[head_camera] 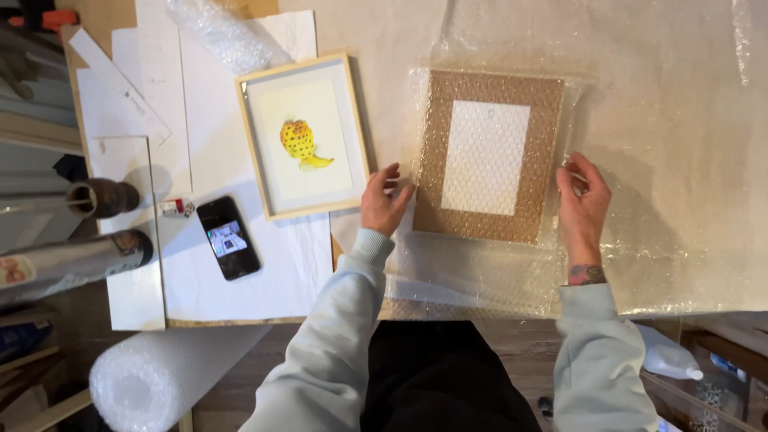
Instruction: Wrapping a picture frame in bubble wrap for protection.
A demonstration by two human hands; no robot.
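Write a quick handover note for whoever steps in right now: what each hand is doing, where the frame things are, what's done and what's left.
Left hand: open, fingertips on the left edge of the bubble-wrapped frame.
Right hand: pinching the bubble wrap at the frame's right edge.
The frame lies back side up, brown backing with a white panel, on the wrap sheet spread over the table.
Done: one layer of wrap lies over the frame.
Left: loose wrap all round is not folded in; no tape visible.
A second frame, the yellow fish picture, lies unwrapped to the left, beside a phone.
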